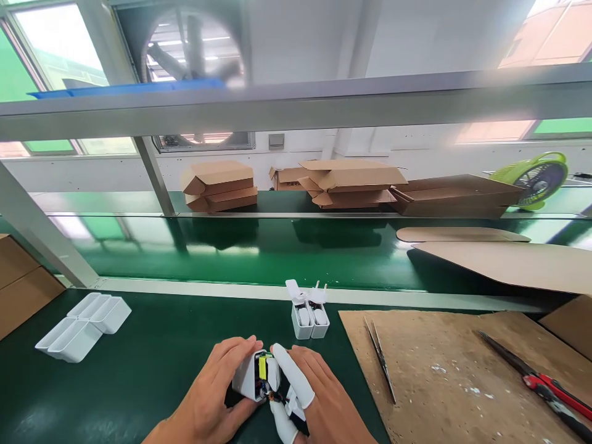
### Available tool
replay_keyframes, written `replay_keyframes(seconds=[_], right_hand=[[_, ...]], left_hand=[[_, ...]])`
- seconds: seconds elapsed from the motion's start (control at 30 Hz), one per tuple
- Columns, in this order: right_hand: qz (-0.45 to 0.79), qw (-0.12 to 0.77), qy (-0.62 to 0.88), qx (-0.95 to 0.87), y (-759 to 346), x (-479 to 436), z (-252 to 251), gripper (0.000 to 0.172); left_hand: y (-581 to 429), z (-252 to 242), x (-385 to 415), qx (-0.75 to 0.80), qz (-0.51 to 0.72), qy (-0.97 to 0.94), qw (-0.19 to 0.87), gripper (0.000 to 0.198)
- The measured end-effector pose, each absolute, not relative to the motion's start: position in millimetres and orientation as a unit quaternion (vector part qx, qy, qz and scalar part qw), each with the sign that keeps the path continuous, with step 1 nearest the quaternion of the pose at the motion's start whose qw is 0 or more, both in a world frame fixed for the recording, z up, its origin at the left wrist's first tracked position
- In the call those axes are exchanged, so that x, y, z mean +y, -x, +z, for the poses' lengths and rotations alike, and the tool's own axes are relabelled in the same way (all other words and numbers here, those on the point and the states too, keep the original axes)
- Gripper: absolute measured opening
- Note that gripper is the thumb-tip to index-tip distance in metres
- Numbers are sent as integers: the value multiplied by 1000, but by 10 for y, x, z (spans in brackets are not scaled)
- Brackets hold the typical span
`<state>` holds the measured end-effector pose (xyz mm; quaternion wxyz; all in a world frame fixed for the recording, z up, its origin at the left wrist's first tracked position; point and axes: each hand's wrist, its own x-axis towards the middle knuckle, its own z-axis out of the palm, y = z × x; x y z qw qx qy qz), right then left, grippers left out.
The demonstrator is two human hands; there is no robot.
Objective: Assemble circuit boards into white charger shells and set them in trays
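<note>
My left hand (216, 390) is wrapped round a small white plastic housing (246, 376), open on its right side, with a yellow component and wiring showing inside. My right hand (319, 394) wears white covers on some fingertips and meets the housing's open side. Between its fingers is a white and black part; how it joins the housing is hard to make out. Beyond the hands, two narrow white containers (311, 322) stand side by side with small white parts in them.
White trays (86, 327) sit at the left. On the right, a brown board (435, 376) bears tweezers (381, 361) and red-handled pliers (539, 379). Behind lie a green conveyor (240, 262), flattened cardboard (509, 262), folded boxes (351, 179) and a green fan (536, 179).
</note>
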<state>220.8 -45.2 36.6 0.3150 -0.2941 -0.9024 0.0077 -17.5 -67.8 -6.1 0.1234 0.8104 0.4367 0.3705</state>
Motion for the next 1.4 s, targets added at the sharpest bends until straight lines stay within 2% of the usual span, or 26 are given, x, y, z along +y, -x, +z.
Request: replay_keyframes(seconds=[0.13,0.3,0.53,0.67,0.83,0.93,1.0,1.07,1.17,1.2,1.4], right_hand=[[22,303,291,-907,-2226,-458,341,107],[5,293,294,-910,-2232,-476,306,97],[-13,327,294,-898,-2211,-476,373,91],[1,310,288,-906,-2223,-464,346,91],[2,296,284,-912,-2230,-443,229,80],[15,284,269,-920,-2226,-431,153,83],[47,293,270,-916,-2228,-421,122,83],[108,338,273,-894,-2239,-408,123,79],[217,394,262,-854,-2270,-387,173,60],[235,392,265,-849,-2278,-378,184,57],[248,326,263,-873,-2271,-286,-12,66]], left_hand=[[183,-69,-689,436,368,-810,134,79],[186,-93,-693,435,372,-807,142,77],[186,-118,-690,438,375,-803,149,76],[189,-110,-698,430,384,-805,145,72],[155,-84,-688,412,392,-810,143,72],[131,-105,-679,403,403,-805,164,73],[131,-121,-681,402,402,-799,195,78],[143,-116,-693,410,379,-793,244,85],[157,-50,-723,408,343,-783,320,89],[154,-21,-731,405,344,-776,340,87],[62,27,-691,347,443,-640,523,67]])
